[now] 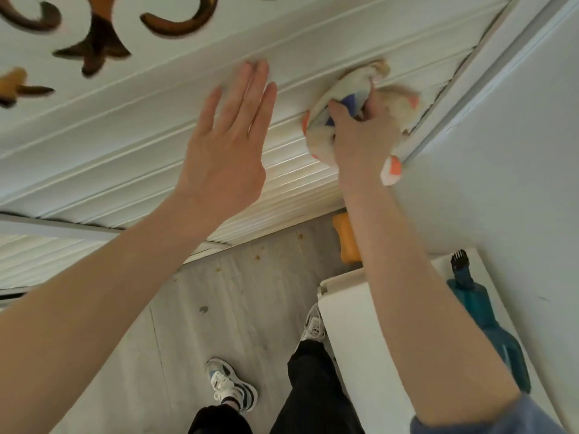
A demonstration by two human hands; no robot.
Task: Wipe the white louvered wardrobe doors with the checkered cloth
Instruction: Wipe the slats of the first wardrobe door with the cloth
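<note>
White louvered door (150, 142): slatted work surface across the upper half of the view, close in front of the person.
Checkered cloth (322, 142): bunched into a wad and pressed on the slats near the door's right edge. It is cream with orange and blue patches, and blur hides the pattern. One corner hangs free beside the wrist.
Right hand (360, 130): fingers curled round the wad, gripping it, with the palm toward the door. The bunching is judged to give a firm pad that reaches into the grooves between slats.
Left hand (225, 145): fingers straight and close together, holding nothing. The fingertips are at the slats, but contact cannot be confirmed. It is judged to brace the door or the person against wiping pressure.
Stage: judged to be wiping the right-hand end of the upper slats.
Door frame (451, 101): grey strip just beside the cloth. It limits any stroke to the right, and the hanging corner could catch there.
Cut-out panel (141, 32): white board above the slats with dark ornamental openings. Their edges could snag the cloth on higher passes.
White ledge (354, 339): below the right forearm, near the elbow on lower strokes.
Teal tool (488, 324): lies on the ledge against the wall, black brush tip uppermost.
Orange object (344, 242): on the floor at the door's foot, partly hidden by the forearm. Its identity cannot be told.
Floor (235, 292): pale planks with small spots, where the person's shoes stand.
</note>
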